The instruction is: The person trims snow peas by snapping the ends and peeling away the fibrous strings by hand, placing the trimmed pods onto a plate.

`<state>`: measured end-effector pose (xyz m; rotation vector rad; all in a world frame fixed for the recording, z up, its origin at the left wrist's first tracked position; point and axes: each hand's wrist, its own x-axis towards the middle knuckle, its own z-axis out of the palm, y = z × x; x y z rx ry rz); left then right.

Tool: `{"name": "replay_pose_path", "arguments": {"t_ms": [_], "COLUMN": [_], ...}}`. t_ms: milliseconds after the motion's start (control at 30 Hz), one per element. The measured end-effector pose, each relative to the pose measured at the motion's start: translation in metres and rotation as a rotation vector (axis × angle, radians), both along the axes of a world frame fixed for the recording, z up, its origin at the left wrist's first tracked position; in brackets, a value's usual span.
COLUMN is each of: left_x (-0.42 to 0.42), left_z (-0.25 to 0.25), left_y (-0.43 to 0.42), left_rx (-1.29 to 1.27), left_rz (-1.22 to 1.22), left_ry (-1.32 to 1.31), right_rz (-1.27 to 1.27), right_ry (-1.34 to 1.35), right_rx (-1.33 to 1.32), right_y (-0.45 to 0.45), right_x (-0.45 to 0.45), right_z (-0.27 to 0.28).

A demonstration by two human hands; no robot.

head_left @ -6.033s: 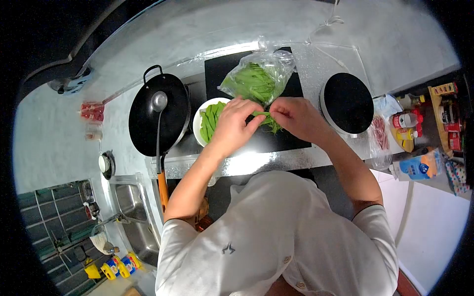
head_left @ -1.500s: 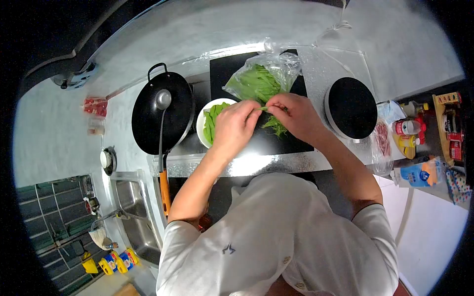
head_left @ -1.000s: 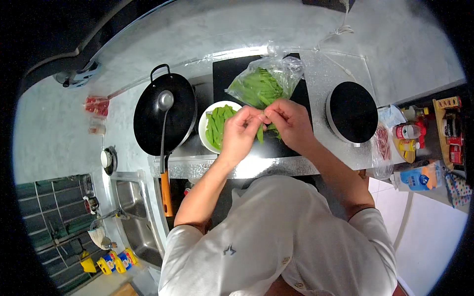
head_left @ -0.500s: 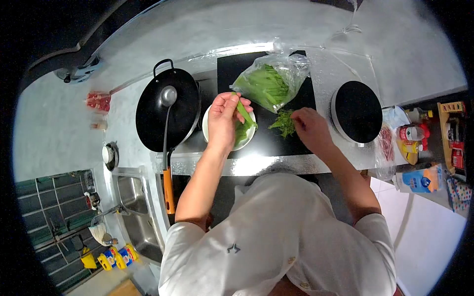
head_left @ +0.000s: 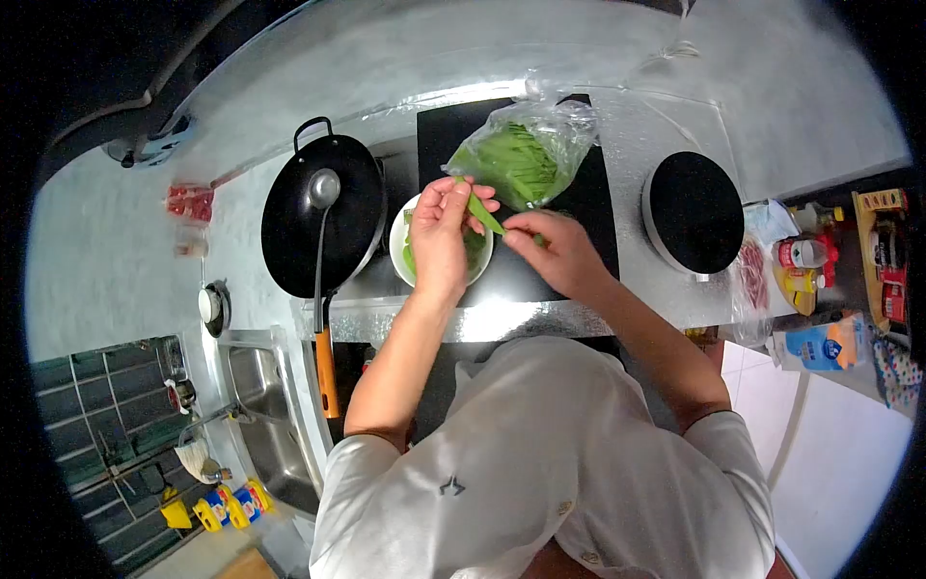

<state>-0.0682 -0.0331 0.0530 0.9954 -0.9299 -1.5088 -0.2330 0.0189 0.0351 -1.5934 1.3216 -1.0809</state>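
Green, a pod [head_left: 483,213] slants above the right rim of the bowl [head_left: 396,241], far end pinched in the left hand [head_left: 444,217], near tip at the fingers of the right hand [head_left: 550,245], their grip unclear

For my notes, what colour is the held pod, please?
The pod is green, seen best in the head view.

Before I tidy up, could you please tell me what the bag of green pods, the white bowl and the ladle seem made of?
Bag: thin clear plastic film, glossy and crinkled, pods showing through. White bowl: perhaps glazed ceramic, judging by its smooth pale rim, though plastic is possible. Ladle: probably stainless steel, grey with a bright shine.
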Motion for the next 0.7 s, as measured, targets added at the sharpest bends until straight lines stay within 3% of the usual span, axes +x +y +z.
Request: {"name": "replay_pose_path", "arguments": {"t_ms": [233, 300, 433, 533, 633, 700], "left_x": [-0.007, 0.001, 0.006, 0.003, 0.002, 0.002], "left_z": [0.0, -0.022, -0.049, -0.049, -0.035, -0.034], "left_y": [0.014, 0.026, 0.046, 0.053, 0.061, 0.064], "left_rx": [0.01, 0.073, 0.063, -0.294, -0.405, -0.466], "left_rz": [0.033, -0.141, -0.219, -0.111, -0.116, -0.124], "left_ry": [0.049, -0.085, -0.197, -0.552, -0.794, -0.835], "right_rz": [-0.018, -0.014, 0.058, 0.111, 0.137, 0.119], "right_ry": [0.052, 0.021, 0.113, 0.164, 0.264, 0.524], "right_rx": [-0.059, -0.077, -0.073, -0.065, 0.016, -0.107], "right_y": [-0.003, -0.004, 0.006, 0.014, 0.021, 0.024], "right_x": [0.005, 0.004, -0.002, -0.006, -0.009, -0.01], "right_z": [-0.009, -0.011, -0.015, -0.018, -0.01, -0.009]}}
